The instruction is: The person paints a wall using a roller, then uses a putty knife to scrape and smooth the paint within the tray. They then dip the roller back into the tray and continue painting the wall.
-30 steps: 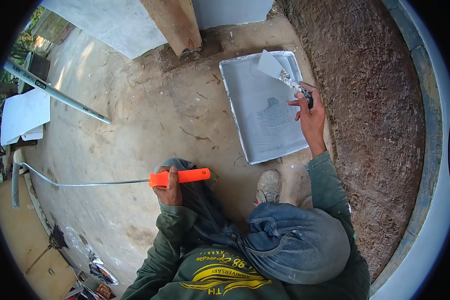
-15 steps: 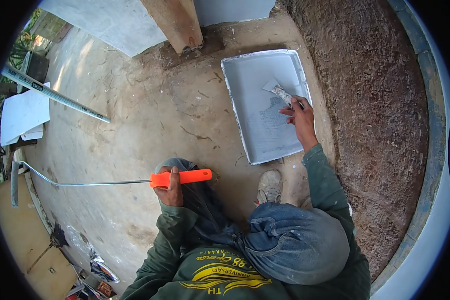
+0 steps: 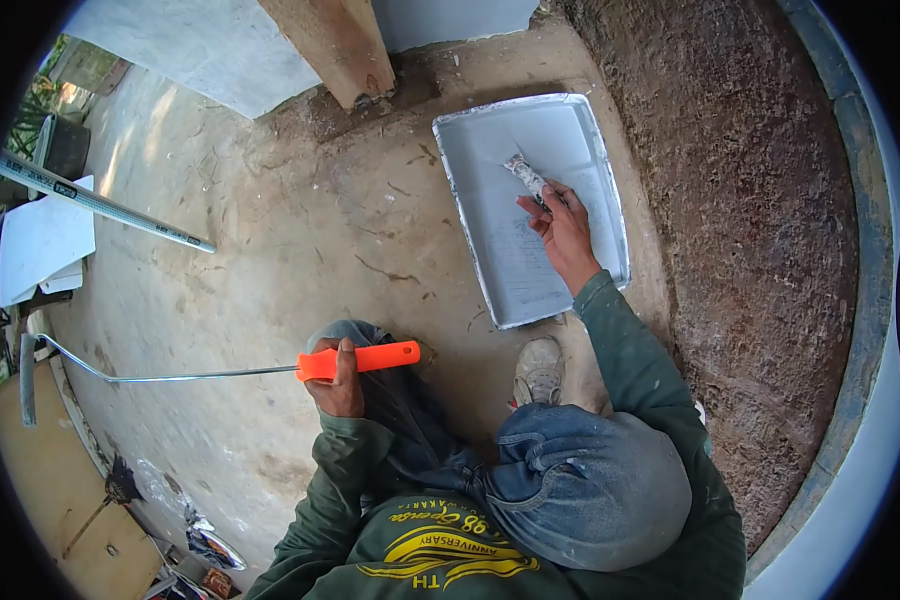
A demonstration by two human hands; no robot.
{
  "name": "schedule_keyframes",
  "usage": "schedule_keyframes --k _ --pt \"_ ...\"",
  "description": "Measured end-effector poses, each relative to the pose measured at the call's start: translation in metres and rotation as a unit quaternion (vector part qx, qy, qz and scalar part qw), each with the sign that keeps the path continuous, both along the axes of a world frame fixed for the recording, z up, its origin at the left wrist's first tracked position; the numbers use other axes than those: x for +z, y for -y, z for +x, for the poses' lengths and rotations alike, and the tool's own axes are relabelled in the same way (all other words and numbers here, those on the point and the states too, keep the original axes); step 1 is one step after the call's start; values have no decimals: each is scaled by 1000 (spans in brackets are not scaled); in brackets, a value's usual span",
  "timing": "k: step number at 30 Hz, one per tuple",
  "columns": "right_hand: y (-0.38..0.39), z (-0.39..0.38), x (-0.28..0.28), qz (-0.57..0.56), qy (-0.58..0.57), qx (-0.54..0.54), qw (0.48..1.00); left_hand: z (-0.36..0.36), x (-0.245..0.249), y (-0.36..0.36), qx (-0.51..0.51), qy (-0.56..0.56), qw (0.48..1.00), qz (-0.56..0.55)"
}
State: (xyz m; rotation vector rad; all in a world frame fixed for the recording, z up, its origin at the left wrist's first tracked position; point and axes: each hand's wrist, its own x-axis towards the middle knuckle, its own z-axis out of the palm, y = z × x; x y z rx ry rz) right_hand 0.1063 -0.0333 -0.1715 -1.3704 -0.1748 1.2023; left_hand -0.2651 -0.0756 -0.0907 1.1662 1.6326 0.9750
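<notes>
My left hand is closed round the orange handle of a paint roller, whose metal rod reaches left to a grey roller head. Over the paint tray is my right hand, its fingers pinching the paint-stained handle of a scraper. The scraper's blade points up and left and blends with the pale paint, so its contact with the tray is hard to tell. Paint covers the tray's inside, with thin streaks in the lower half.
A green-white pole juts in from the left above white sheets. A wooden post stands at the top, beside a pale panel. Rough brown stone borders the right side. My shoe is below the tray.
My right hand and the scraper have moved left and slightly up within the tray. The roller head has dipped slightly, with my left hand still on the handle.
</notes>
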Motion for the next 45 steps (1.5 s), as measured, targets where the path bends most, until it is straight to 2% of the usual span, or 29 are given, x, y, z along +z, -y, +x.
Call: schedule_keyframes --k 6,8,9,11,13,16,17,19,21,23,24,29,30,32,33,35,36,38,39,41,45 --pt "5 3 27 18 20 7 1000 -1 3 0 -4 5 1000 3" --pt "6 7 39 11 95 28 995 -1 5 0 -6 6 1000 2" --pt "6 8 48 12 95 29 995 0 6 0 -3 6 1000 0" --pt "6 12 69 5 228 59 972 1 9 0 1 7 1000 -2" --pt "6 19 85 4 255 71 964 3 11 0 3 16 1000 0" --pt "6 26 106 64 395 70 914 2 8 1 9 32 999 -1" --pt "8 28 114 65 396 68 913 1 7 2 8 32 999 0" --pt "11 30 132 59 499 90 860 -2 4 2 -5 15 1000 6" --pt "14 27 153 51 529 83 843 -2 5 2 -7 12 1000 11" --pt "19 27 166 18 591 101 800 -1 5 2 -10 8 1000 15" --pt "21 29 166 19 591 99 800 -2 4 3 -8 11 1000 18" --pt "31 38 145 94 683 67 721 -1 0 4 -1 23 1000 18" --pt "31 44 134 94 683 65 721 0 -2 3 2 16 999 31" --pt "33 54 114 83 754 108 642 1 -3 4 2 9 999 44" --pt "37 57 107 82 754 105 643 -1 -3 4 1 12 999 34" --pt "46 59 95 18 651 104 751 -5 -3 4 -1 13 1000 24" --pt "49 61 90 18 651 103 752 -5 -4 4 -3 11 1000 24" --pt "56 70 82 -27 600 91 794 -3 -3 4 -7 11 1000 26" --pt "60 75 78 -27 601 88 794 -1 -3 3 -5 12 1000 26" --pt "66 86 69 -75 496 65 863 0 -1 3 -7 12 1000 28" --pt "74 114 38 -71 419 47 904 0 -10 3 8 21 999 43"
